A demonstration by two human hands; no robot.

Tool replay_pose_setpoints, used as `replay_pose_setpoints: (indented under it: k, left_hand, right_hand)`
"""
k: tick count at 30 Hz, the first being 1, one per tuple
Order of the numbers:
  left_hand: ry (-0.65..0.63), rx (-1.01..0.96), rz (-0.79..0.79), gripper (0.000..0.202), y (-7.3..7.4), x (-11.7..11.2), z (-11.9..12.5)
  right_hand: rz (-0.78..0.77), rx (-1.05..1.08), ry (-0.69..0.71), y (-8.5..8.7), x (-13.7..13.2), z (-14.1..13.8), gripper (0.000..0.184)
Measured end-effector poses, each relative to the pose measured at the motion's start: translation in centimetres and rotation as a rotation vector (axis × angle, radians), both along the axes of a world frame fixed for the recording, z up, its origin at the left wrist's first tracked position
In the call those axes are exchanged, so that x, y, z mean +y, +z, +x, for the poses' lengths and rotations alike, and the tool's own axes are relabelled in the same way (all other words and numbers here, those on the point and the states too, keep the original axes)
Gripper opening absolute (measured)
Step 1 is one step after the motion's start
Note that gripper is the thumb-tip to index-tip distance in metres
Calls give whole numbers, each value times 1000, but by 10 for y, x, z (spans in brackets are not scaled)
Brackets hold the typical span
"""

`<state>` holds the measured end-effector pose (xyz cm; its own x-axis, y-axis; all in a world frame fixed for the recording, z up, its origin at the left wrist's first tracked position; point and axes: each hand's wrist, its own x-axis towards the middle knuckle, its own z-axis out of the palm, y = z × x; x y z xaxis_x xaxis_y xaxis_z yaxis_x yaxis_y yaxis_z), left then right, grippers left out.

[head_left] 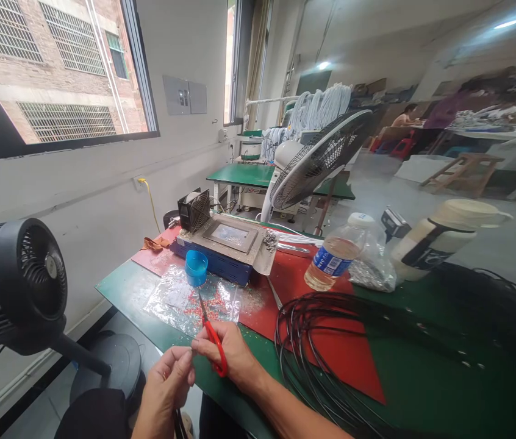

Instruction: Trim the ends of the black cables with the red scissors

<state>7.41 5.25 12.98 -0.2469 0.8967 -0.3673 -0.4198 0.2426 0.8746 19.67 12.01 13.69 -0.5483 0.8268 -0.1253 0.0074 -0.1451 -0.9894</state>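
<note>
My right hand (228, 356) is closed around red-handled scissors (212, 338), whose blades point away towards a clear plastic sheet (191, 299). My left hand (169, 381) pinches something thin close to the scissors; a black cable runs down from it, and what the fingertips hold is too small to name. Both hands sit at the near edge of the green table (121, 286). A large coil of black cable (331, 341) lies just right of my right hand, partly on a red mat (354, 360).
A blue cup (196, 267) stands before a blue machine with a metal top (228, 241) and a small fan (194, 210). A drink bottle (333, 259), a bag of small parts (372, 268) and a cream jug (441, 238) lie right. A black floor fan (20, 286) stands left. People work far off.
</note>
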Motion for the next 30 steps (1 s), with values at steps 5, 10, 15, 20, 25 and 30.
replay_pose_setpoints:
  k: [5, 10, 15, 20, 25, 30]
  left_hand:
    - [11, -84, -94, 27, 13, -1, -6]
    - [81, -71, -46, 24, 23, 1, -13]
    - [122, -29, -8, 28, 19, 10, -15]
    - [140, 48, -25, 31, 12, 16, -14]
    - [137, 126, -34, 32, 13, 20, -15]
    - [130, 182, -23, 33, 20, 21, -13]
  right_hand:
    - [31, 5, 128, 5, 8, 4, 41]
    - [343, -270, 214, 14, 13, 14, 33]
    - [440, -513, 273, 13, 11, 16, 38]
    - [479, -528, 259, 10, 10, 14, 42]
    - [489, -578, 207, 10, 12, 15, 44]
    - [485, -588, 158, 8, 13, 14, 43]
